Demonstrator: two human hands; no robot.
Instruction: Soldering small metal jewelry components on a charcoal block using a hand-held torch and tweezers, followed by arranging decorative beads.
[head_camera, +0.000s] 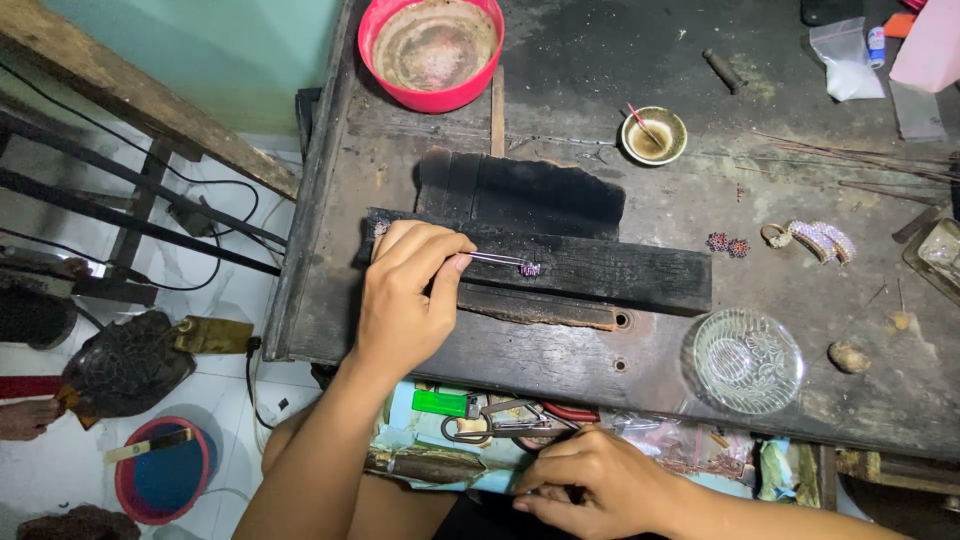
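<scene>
Left hand (405, 300): I pinch tweezers (492, 259), holding a small purple jewel piece (529, 268) over the charred block (600, 270).
Right hand (590, 485): my fingers curl in the drawer (480, 440); what they grip, I cannot tell.
Worktop (560, 360): two finished-looking pieces (727, 244) lie aside.

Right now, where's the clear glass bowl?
In the head view, the clear glass bowl sits on the right part of the dark workbench, near its front edge, right of the charred wooden block.

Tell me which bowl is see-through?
The glass bowl near the bench's front edge is see-through. The red bowl and the small yellowish bowl farther back are solid.
</scene>
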